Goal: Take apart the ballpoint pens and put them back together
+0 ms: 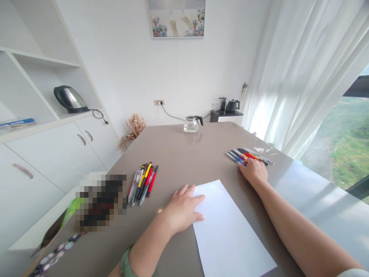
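Left hand (184, 207) lying open on edge of white paper (227, 227), gripping nothing, maybe keeping it still. Paper lying on table (173, 148) between hands. Right hand (254, 171) curling over pens (247, 153); cannot tell if gripping any. Pens lying side by side, maybe for easy picking.

White paper (229, 234) (faintly marked) lies flat, assorted pens (241, 155) lined up to its right.

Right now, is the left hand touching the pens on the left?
Apart. The head view shows a strip of brown tabletop between the left hand and those pens.
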The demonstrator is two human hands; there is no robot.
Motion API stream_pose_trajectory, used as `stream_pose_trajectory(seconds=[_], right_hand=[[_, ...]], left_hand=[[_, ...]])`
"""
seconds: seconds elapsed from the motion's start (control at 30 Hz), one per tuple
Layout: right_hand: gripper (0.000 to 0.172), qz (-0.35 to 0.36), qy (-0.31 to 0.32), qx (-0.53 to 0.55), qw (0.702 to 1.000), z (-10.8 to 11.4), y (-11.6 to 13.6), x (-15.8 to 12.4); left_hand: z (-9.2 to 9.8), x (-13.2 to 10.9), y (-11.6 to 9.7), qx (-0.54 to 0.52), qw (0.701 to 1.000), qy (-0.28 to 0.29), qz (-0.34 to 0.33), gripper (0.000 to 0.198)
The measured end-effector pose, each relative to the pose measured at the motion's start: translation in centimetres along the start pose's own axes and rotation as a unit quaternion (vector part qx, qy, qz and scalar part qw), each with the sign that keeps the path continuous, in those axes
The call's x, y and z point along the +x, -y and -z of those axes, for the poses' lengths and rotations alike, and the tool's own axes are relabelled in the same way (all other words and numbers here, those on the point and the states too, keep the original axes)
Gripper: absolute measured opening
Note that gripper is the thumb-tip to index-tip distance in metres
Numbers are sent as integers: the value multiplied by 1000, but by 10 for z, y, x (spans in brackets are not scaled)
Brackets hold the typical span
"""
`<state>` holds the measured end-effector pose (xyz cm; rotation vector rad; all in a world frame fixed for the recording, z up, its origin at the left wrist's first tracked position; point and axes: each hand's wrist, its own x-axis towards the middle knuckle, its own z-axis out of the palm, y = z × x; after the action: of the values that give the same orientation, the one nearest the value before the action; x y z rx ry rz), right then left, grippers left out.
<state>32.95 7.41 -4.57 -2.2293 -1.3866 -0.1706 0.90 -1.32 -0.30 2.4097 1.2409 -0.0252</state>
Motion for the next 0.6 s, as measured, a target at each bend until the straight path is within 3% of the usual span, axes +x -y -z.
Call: stream_pose_trajectory(seconds=[0.13,0.23,0.33,0.43,0.5,0.6], right_hand=[[31,62,-2,56,996,20,22,-14],[29,158,110,121,974,39,46,-38],[28,271,260,188,908,52,66,-62],[23,303,383,169,856,55,75,-73],[21,300,433,140,838,53,76,-75],[19,300,442,126,836,50,74,-74]], left_hand=[[1,0,0,0,1000,1,3,56],[0,0,0,3,1000,-7,-2,57],[0,0,0,4,1000,-8,-1,57],[1,0,0,2,1000,-3,3,56],[2,-1,-1,3,1000,-2,2,56],[1,-1,-1,8,1000,-5,-1,57]])
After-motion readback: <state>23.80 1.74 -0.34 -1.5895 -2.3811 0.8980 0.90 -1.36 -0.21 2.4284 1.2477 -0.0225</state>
